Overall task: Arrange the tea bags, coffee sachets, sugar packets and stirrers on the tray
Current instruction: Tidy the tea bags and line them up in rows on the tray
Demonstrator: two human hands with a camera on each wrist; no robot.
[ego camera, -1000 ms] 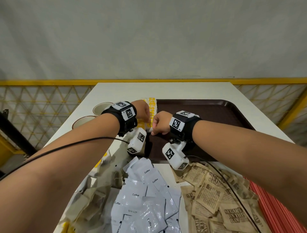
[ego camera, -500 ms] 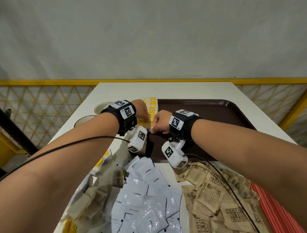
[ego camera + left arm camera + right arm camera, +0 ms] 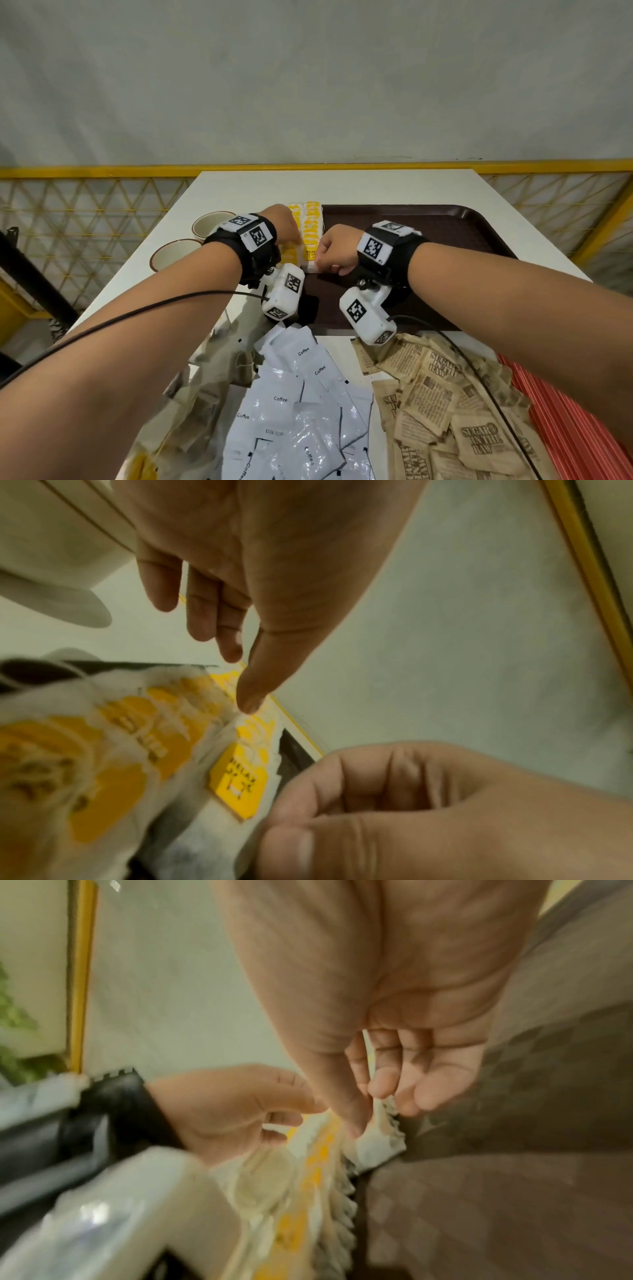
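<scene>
Yellow-and-white tea bags (image 3: 311,226) lie in two overlapping rows along the left edge of the dark brown tray (image 3: 428,240). My left hand (image 3: 283,226) rests on the left row, fingers fairly straight, its thumb tip touching a tea bag (image 3: 240,775). My right hand (image 3: 334,248) is curled at the near end of the right row. In the right wrist view its thumb and fingers (image 3: 356,1118) pinch the serrated edge of a tea bag (image 3: 380,1139). White coffee sachets (image 3: 301,404), brown sugar packets (image 3: 442,407) and red stirrers (image 3: 575,421) lie in piles near me.
Two pale cups (image 3: 210,224) (image 3: 171,255) stand on the white table (image 3: 342,186) left of the tray. More tea bags (image 3: 191,411) are heaped at the near left. A yellow mesh railing (image 3: 85,212) runs behind the table.
Almost nothing. Both hands stay at the tea bag rows; the right hand has shifted slightly at the near end of the row.
</scene>
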